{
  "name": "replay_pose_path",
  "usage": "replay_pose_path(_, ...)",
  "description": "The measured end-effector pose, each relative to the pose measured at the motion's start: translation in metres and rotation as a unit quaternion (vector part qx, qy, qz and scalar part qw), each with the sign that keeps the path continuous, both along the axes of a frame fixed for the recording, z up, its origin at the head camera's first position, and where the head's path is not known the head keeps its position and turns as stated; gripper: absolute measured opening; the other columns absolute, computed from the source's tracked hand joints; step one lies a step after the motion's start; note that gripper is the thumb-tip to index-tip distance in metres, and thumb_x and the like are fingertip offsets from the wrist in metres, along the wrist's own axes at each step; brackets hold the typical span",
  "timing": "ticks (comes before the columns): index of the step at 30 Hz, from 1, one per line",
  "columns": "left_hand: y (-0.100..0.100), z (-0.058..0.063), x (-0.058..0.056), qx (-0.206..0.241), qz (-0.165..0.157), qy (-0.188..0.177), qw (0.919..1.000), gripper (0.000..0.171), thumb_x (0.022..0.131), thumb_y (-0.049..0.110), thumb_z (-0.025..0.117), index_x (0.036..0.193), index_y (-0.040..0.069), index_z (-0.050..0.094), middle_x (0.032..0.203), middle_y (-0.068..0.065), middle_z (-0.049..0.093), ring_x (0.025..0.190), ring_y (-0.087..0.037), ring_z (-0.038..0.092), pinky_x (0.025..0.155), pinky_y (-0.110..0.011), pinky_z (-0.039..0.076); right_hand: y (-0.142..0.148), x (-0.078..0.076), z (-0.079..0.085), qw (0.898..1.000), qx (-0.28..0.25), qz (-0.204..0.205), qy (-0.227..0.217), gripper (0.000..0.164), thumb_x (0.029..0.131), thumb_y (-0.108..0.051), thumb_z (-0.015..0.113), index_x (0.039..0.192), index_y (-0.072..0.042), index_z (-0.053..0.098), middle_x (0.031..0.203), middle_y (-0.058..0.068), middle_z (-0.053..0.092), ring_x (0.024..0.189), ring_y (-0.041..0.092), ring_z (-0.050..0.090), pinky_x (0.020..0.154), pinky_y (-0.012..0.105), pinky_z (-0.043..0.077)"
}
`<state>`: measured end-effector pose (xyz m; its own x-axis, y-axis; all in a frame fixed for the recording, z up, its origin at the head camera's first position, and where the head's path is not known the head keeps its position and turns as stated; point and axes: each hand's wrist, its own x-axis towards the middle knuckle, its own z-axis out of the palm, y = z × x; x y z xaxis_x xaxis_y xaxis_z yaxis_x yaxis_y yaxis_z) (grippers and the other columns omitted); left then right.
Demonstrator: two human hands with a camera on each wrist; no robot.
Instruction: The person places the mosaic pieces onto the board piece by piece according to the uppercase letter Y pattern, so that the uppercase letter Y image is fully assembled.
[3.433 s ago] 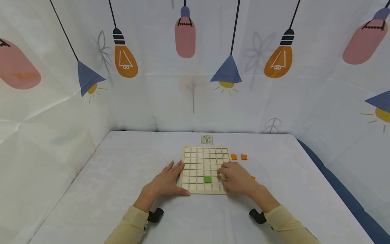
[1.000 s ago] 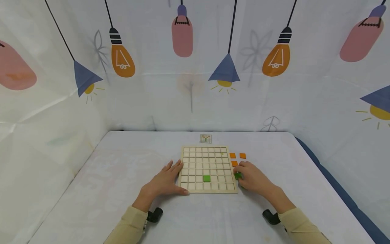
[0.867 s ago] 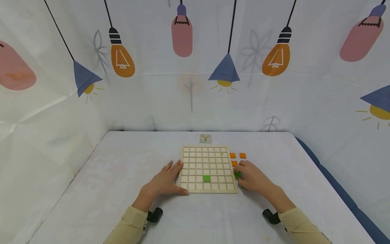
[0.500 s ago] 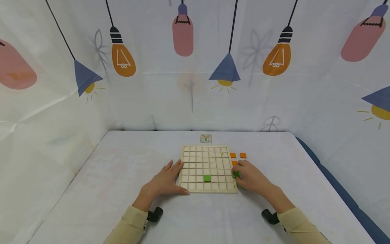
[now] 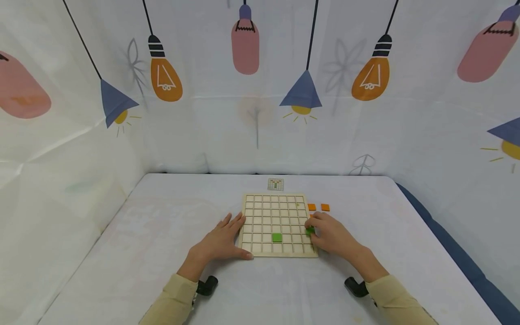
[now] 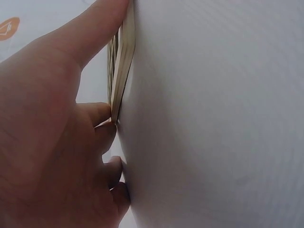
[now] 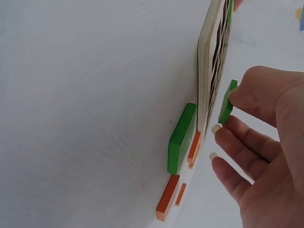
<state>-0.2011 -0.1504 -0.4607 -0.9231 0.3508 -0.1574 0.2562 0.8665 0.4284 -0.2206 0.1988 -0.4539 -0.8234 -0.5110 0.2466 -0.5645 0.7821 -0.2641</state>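
Observation:
A wooden grid board lies on the table with one green square tile in a cell of its second row from the front. My left hand rests along the board's left side, fingertips at the edge and thumb at the near corner. Between thumb and fingers, my right hand pinches another green tile, raised over the board's right edge. In the right wrist view, a further green tile lies on the table beside the board.
Orange tiles, among them one at the back right and another close to the board, lie right of the board. A small card printed with a coloured grid sits behind it. A white cloth wall with printed lamps rises behind the table.
My right hand has gone from over the board to the tiles at its right, taken a green tile, and moved slightly left with it to the board's edge. The left hand stays put.

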Motion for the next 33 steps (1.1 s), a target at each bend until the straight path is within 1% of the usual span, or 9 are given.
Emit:
replay_pose_path(5, 0.0, 0.001, 0.0, 0.0, 0.001, 0.0, 1.0, 0.118, 0.07, 0.072, 0.075, 0.16, 0.018, 0.022, 0.168, 0.002, 0.017, 0.156, -0.032, 0.009, 0.125, -0.054, 0.02, -0.004, -0.001, 0.004, 1.0, -0.007, -0.002, -0.012, 0.021, 0.079, -0.008, 0.072, 0.097, -0.018, 0.073, 0.097, -0.009, 0.059, 0.079, 0.01, 0.052, 0.071, 0.024, 0.048)
replay_pose_path(8, 0.0, 0.002, 0.0, -0.001, 0.0, 0.001, 1.0, 0.117, 0.07, 0.071, 0.076, 0.16, 0.018, 0.022, 0.168, 0.001, 0.017, 0.156, -0.032, 0.009, 0.125, -0.054, 0.019, -0.007, -0.002, 0.005, 1.0, -0.009, 0.002, -0.012, 0.021, 0.08, -0.008, 0.071, 0.098, -0.019, 0.073, 0.098, -0.008, 0.061, 0.08, 0.01, 0.053, 0.071, 0.024, 0.049)
replay_pose_path(13, 0.0, 0.002, 0.0, 0.0, 0.0, 0.0, 1.0, 0.117, 0.07, 0.07, 0.076, 0.16, 0.018, 0.022, 0.168, 0.001, 0.018, 0.156, -0.032, 0.009, 0.125, -0.054, 0.019, -0.011, -0.005, 0.004, 1.0, -0.014, 0.006, -0.005, 0.023, 0.079, -0.006, 0.07, 0.097, -0.019, 0.073, 0.098, -0.009, 0.061, 0.081, 0.008, 0.054, 0.072, 0.025, 0.049)
replay_pose_path(19, 0.001, 0.001, 0.0, -0.001, 0.0, 0.003, 1.0, 0.117, 0.07, 0.071, 0.076, 0.16, 0.018, 0.023, 0.168, 0.002, 0.018, 0.156, -0.032, 0.01, 0.125, -0.054, 0.021, -0.019, -0.009, 0.005, 1.0, -0.009, 0.002, -0.008, 0.02, 0.081, -0.008, 0.072, 0.096, -0.02, 0.072, 0.1, -0.009, 0.062, 0.082, 0.006, 0.055, 0.071, 0.025, 0.052)
replay_pose_path(22, 0.001, 0.001, 0.0, -0.002, 0.001, 0.002, 1.0, 0.117, 0.07, 0.071, 0.076, 0.16, 0.018, 0.023, 0.168, 0.002, 0.018, 0.156, -0.032, 0.01, 0.125, -0.054, 0.021, -0.022, -0.011, 0.005, 1.0, -0.007, 0.003, -0.012, 0.019, 0.082, -0.009, 0.071, 0.098, -0.019, 0.072, 0.1, -0.008, 0.062, 0.08, 0.005, 0.054, 0.069, 0.023, 0.05)
replay_pose_path(28, 0.001, 0.0, -0.001, 0.0, -0.003, 0.003, 1.0, 0.118, 0.07, 0.072, 0.076, 0.16, 0.018, 0.022, 0.168, 0.002, 0.017, 0.156, -0.032, 0.009, 0.125, -0.054, 0.02, -0.027, -0.014, 0.007, 0.999, -0.027, 0.013, -0.021, 0.02, 0.082, -0.007, 0.07, 0.099, -0.017, 0.072, 0.099, -0.007, 0.062, 0.075, 0.006, 0.05, 0.064, 0.02, 0.046)
replay_pose_path(33, 0.0, 0.0, -0.001, -0.004, -0.004, 0.003, 1.0, 0.118, 0.07, 0.073, 0.075, 0.16, 0.018, 0.022, 0.168, 0.002, 0.017, 0.157, -0.031, 0.009, 0.125, -0.053, 0.02, -0.033, -0.016, 0.008, 0.999, -0.031, 0.015, -0.023, 0.021, 0.082, -0.006, 0.069, 0.099, -0.018, 0.072, 0.098, -0.007, 0.06, 0.074, 0.006, 0.049, 0.064, 0.018, 0.045)
